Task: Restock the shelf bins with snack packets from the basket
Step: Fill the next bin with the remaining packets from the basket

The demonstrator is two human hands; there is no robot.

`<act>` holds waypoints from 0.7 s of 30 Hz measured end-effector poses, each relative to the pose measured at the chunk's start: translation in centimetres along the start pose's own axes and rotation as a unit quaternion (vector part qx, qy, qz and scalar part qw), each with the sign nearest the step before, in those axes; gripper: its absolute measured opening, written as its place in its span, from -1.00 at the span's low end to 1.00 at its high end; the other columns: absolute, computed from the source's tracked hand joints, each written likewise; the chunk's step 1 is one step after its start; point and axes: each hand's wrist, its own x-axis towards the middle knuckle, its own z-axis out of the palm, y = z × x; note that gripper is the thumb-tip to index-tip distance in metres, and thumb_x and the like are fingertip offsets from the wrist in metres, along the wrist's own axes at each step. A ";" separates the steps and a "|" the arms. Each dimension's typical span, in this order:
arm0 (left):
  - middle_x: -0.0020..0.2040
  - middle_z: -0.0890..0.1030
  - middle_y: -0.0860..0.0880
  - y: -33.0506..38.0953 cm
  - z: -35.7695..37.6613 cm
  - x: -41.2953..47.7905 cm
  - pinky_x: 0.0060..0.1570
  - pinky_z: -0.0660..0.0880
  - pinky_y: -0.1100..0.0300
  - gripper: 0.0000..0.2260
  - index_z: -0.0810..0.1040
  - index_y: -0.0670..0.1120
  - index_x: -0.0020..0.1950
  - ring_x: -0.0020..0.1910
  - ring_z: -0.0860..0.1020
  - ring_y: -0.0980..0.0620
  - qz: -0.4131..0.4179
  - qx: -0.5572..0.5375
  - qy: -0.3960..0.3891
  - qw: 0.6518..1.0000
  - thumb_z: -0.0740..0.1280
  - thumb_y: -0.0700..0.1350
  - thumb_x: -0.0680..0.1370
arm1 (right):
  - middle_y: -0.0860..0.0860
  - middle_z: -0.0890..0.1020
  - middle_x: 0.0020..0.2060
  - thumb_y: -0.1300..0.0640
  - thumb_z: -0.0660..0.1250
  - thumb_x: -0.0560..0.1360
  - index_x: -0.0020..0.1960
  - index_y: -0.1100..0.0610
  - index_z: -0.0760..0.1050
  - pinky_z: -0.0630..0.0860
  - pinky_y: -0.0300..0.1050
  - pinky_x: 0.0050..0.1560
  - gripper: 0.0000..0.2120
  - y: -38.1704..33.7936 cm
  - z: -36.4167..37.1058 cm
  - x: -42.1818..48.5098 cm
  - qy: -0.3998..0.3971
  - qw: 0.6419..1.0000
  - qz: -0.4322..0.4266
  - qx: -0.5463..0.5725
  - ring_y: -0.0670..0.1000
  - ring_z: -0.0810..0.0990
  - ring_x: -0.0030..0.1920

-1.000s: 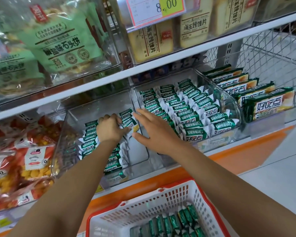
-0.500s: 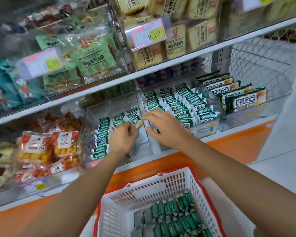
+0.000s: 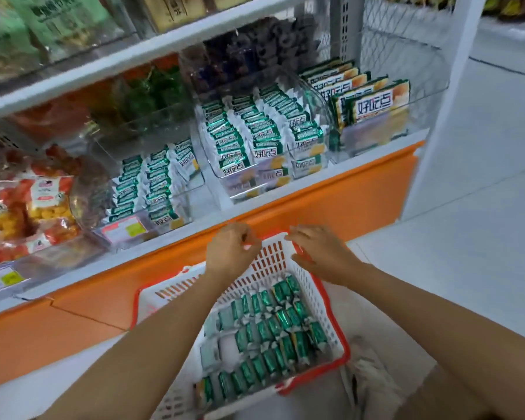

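1. Currently both hands hover over the far rim of the basket, close together, not touching.
2. Left hand: fingers curled, blurred; can't tell if it pinches anything.
3. Right hand: fingers loosely spread, holding nothing.
4. Green snack packets lie in rows in the basket.
5. Left shelf bin part-filled; right shelf bin packed.

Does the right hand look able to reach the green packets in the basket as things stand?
Probably yes: the right hand hovers over the far rim of the basket, and the packets lie uncovered below it.
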 end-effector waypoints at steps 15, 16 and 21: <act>0.04 0.62 -0.06 -1.4 15.9 -4.8 0.14 0.51 0.05 -0.81 0.61 -0.12 0.12 0.06 0.57 -0.05 -0.098 -0.005 -0.448 0.889 0.37 -0.06 0.57 | 0.13 0.12 0.55 0.05 0.19 0.62 0.54 0.15 0.17 0.19 0.01 0.39 -0.47 2.5 6.8 -0.2 -0.060 0.994 0.064 0.065 0.13 0.23 0.46; 0.06 0.63 -0.06 -1.5 16.6 -5.1 0.12 0.52 0.05 -0.78 0.62 -0.12 0.13 0.06 0.58 -0.05 -0.094 0.003 -0.459 0.883 0.37 -0.03 0.57 | 0.12 0.12 0.55 0.05 0.19 0.62 0.54 0.15 0.17 0.20 0.00 0.38 -0.47 2.6 7.1 -0.1 -0.050 0.994 0.065 0.069 0.13 0.24 0.46; -0.09 0.67 -0.13 -2.4 19.1 -6.9 -0.05 0.58 0.07 -0.87 0.60 -0.07 -0.13 -0.17 0.58 -0.01 -0.091 0.022 -0.438 0.894 0.40 -0.04 0.54 | 0.12 0.10 0.55 0.03 0.17 0.63 0.56 0.12 0.12 0.20 0.04 0.41 -0.45 3.0 8.3 0.2 -0.048 0.994 0.068 0.077 0.14 0.19 0.48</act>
